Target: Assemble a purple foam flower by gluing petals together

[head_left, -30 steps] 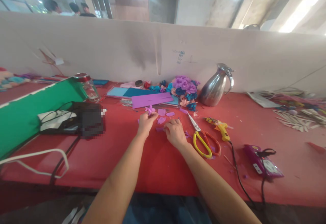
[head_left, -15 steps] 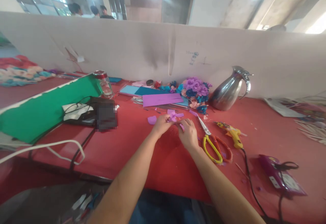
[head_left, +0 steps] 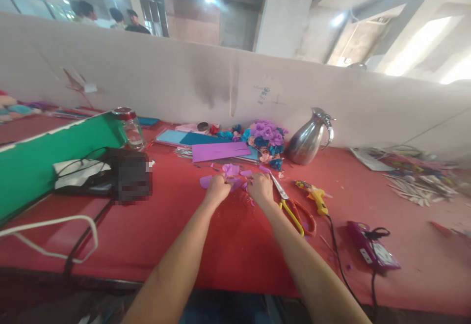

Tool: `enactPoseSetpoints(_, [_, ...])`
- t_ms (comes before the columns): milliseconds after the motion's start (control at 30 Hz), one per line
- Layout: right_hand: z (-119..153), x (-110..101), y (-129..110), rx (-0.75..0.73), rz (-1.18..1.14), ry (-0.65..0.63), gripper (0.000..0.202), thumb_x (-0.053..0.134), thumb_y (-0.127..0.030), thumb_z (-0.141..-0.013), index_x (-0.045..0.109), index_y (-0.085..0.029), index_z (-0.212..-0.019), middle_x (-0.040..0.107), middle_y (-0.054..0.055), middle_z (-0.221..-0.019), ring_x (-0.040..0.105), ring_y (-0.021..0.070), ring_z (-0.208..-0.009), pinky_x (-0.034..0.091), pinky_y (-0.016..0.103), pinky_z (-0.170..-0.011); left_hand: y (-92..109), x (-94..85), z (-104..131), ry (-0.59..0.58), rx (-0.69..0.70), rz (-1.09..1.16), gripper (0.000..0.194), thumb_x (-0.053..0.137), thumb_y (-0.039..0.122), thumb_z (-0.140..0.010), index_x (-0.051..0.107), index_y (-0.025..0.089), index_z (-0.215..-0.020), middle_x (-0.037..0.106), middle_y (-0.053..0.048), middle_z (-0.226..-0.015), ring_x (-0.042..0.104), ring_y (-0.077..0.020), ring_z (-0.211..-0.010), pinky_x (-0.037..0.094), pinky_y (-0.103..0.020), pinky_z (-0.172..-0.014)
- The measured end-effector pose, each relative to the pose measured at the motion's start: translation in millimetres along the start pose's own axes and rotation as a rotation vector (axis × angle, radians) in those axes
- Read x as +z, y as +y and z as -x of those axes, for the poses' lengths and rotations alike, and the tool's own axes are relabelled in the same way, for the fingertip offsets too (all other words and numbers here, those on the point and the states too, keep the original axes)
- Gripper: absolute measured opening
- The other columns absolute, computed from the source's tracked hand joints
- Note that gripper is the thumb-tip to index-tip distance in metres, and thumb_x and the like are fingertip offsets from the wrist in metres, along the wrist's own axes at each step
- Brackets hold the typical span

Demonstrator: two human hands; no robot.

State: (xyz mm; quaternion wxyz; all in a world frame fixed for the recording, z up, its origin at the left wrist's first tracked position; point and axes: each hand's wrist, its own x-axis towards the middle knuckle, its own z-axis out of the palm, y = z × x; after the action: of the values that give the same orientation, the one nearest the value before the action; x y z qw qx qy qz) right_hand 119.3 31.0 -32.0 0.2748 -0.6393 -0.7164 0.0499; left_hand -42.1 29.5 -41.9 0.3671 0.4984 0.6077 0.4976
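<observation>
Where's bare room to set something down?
Red tabletop is mostly bare between the forearms, between left forearm and dark object, and between yellow glue gun and pale sticks. Crowded: around left hand and right hand, with purple pieces and scissors; along wall, from blue sheets to metal jug.

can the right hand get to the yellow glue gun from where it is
Probably yes: the glue gun lies off to the right hand's right, and only the scissors, lying flat, seem to be between, low enough to pass over
</observation>
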Motion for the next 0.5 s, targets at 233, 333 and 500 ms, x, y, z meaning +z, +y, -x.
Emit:
enactPoseSetpoints(233, [-23,14,-10,0.032,0.031,0.005,0.021,0.054,-0.021,-0.081,0.073,-0.019,-0.089,0.07,0.016,-0.097,0.056,0.032,-0.101,0.04,0.044,-0.084,-3,-5.7,-4,0.035,0.0,0.004,0.025,0.07,0.003,-0.046,0.056,0.023,-0.039,0.046,0.002,-0.035,0.051,-0.0182,-0.048,0.036,-0.027,-0.057])
enactPoseSetpoints(333, [-28,13,-7,0.041,0.003,0.017,0.02,0.054,-0.019,-0.079,0.073,-0.019,-0.087,0.07,0.014,-0.098,0.057,0.0291,-0.102,0.039,0.042,-0.088,-5,-6.4,-6,0.029,-0.022,0.005,0.025,0.071,0.004,-0.045,0.056,0.023,-0.038,0.047,0.002,-0.035,0.048,-0.0161,-0.044,0.036,-0.027,-0.055])
enactPoseSetpoints(500, [-14,5,-3,0.01,-0.129,0.015,0.03,0.053,-0.02,-0.08,0.068,-0.018,-0.106,0.071,0.01,-0.105,0.061,0.021,-0.098,0.043,0.032,-0.086,-7,-2.6,-8,-0.014,-0.06,0.071,0.018,0.073,0.005,-0.047,0.065,0.021,-0.047,0.061,-0.002,-0.046,0.053,-0.0176,-0.049,0.039,-0.028,-0.057])
